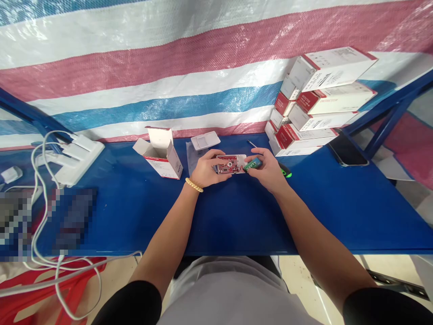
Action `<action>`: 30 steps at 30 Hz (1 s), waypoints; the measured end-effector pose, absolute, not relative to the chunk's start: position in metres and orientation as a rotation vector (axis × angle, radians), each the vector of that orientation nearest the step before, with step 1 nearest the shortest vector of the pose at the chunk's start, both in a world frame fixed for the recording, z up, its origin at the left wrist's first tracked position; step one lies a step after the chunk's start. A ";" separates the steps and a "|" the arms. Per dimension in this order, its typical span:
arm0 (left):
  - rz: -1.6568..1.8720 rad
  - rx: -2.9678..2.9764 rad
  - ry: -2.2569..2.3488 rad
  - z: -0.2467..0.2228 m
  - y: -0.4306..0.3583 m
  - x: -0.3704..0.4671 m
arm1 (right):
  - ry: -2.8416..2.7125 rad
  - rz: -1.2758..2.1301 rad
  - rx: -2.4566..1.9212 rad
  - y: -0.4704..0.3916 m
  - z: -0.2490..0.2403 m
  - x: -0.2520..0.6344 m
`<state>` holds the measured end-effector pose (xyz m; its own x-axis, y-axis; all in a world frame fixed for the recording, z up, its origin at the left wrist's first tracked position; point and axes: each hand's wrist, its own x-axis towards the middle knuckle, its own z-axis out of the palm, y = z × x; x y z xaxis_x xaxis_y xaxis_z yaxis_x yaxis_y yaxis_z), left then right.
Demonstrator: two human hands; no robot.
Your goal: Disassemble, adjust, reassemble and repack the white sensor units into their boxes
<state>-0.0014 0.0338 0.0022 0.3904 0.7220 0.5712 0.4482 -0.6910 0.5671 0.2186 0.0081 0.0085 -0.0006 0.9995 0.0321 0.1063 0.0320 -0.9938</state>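
My left hand (204, 169) is closed around the edges of a white device housing with a red circuit board (227, 166) showing inside. Pinched in my right hand (269, 170) is a green block-shaped battery (253, 164), right at the housing's right end; whether it is connected I cannot tell. Behind my right hand lies a screwdriver (286, 171), its black and green handle partly hidden. A white plastic cover (205, 140) rests on the blue table beyond my left hand, by a clear plastic bag (192, 158).
Left of my hands stands an open white and red carton (164, 166). Stacked cartons (324, 101) rise at the back right, beside a dark phone (348, 148). At the left, a white power strip (79, 158) trails cables. A striped tarp (169, 58) hangs behind the table (237, 216).
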 end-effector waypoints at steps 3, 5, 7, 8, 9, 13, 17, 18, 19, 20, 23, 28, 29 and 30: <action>1.219 2.330 1.024 0.001 0.034 -0.003 | -1.324 1.181 -1.231 0.009 0.012 0.221; 1.221 2.334 1.049 0.002 0.035 -0.004 | -1.340 1.178 -1.200 0.010 0.014 0.222; 1.225 2.339 1.080 0.002 0.036 -0.005 | -1.321 1.162 -1.184 0.011 0.015 0.223; 1.235 2.341 1.087 0.002 0.036 -0.005 | -1.299 1.154 -1.179 0.012 0.015 0.223; 1.246 2.341 1.085 0.002 0.037 -0.006 | -1.273 1.144 -1.171 0.013 0.015 0.224; 1.281 2.329 1.003 0.002 0.037 -0.005 | -1.213 1.114 -1.114 0.013 0.014 0.227; 1.224 2.315 0.939 0.004 0.034 -0.001 | -1.410 1.013 -1.187 0.011 0.018 0.231; 1.204 2.311 0.928 0.005 0.033 0.000 | -1.489 0.974 -1.207 0.010 0.020 0.231; 1.190 2.305 0.917 0.005 0.032 0.001 | -1.556 0.931 -1.218 0.010 0.021 0.232; 1.187 2.297 0.907 0.006 0.032 0.002 | -1.605 0.887 -1.222 0.010 0.022 0.232; 1.218 2.262 0.908 0.006 0.031 0.004 | -1.651 0.777 -1.226 0.010 0.021 0.232; 1.263 2.218 0.924 0.005 0.030 0.006 | -1.463 0.930 -1.177 0.012 0.014 0.225; 1.265 2.220 0.926 0.005 0.030 0.007 | -1.405 0.986 -1.167 0.011 0.013 0.223; 1.264 2.225 0.926 0.005 0.030 0.007 | -1.353 1.036 -1.161 0.011 0.012 0.220</action>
